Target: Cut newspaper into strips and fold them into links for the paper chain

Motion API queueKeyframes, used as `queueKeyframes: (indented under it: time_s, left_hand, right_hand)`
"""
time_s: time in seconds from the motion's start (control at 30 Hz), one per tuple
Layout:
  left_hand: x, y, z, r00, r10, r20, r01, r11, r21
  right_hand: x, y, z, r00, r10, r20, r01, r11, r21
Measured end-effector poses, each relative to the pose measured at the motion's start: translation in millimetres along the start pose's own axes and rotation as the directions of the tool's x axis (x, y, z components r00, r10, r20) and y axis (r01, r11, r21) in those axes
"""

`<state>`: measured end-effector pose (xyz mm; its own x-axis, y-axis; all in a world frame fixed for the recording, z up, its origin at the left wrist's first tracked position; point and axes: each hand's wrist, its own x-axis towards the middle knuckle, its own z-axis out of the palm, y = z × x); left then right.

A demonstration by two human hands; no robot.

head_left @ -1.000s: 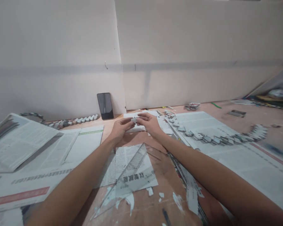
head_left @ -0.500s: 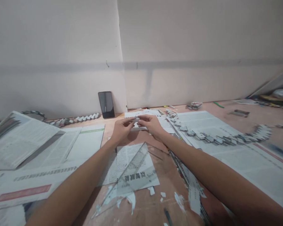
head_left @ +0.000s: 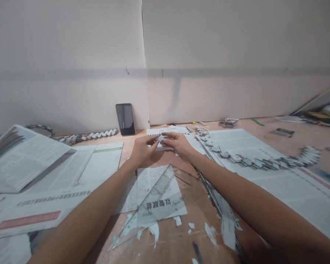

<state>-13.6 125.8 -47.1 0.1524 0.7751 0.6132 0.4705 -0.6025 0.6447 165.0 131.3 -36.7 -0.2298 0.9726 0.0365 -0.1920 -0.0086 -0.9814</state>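
Between my two hands is a small folded piece of paper, pale grey-white. My left hand pinches its left side with thumb and forefinger. On the other side, the fingertips of my right hand are closed on the same piece. Both hands are just above newspaper sheets near the wall. Closer to me, a clear set square lies over a cut newspaper piece. A long zigzag chain of folded paper links curves away to the right of my right hand.
A phone leans against the wall. Another folded-paper chain runs along the wall at left. Newspapers cover the left side, and a large sheet lies at right. Paper scraps and a green strip are on the table.
The folded paper has turned slightly between my fingertips and shows a broader pale face. Both hands keep hold of it. The view has shifted a little.
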Motion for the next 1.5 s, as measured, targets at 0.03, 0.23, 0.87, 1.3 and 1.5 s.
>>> queueKeyframes:
  time_s: [0.03, 0.23, 0.87, 1.3, 1.5]
  left_hand:
    - [-0.2, -0.2, 0.1, 1.0, 0.002, -0.002, -0.002, 1.0, 0.005]
    - [-1.2, -2.1, 1.2, 1.0, 0.007, -0.023, -0.006, 1.0, 0.008]
    - [0.3, 6.5, -0.3, 0.999, -0.031, -0.039, 0.026, 0.995, -0.101]
    - [3.7, 16.3, -3.4, 0.988, -0.153, 0.026, 0.155, 0.978, -0.137]
    - [7.5, 11.8, -5.1, 0.953, -0.244, 0.181, 0.278, 0.94, -0.196]
  right_hand:
    - [-0.3, -0.1, -0.1, 1.0, 0.001, 0.004, -0.001, 1.0, 0.004]
    - [0.2, 1.6, -0.2, 1.0, 0.001, -0.001, -0.001, 0.999, 0.042]
    - [7.8, 8.8, -3.1, 0.993, -0.119, 0.0, 0.119, 0.992, 0.03]
    - [0.2, -0.8, -2.7, 0.99, -0.139, 0.007, 0.137, 0.969, -0.206]
    - [-0.5, -4.9, -0.6, 0.986, -0.157, 0.048, 0.164, 0.923, -0.349]
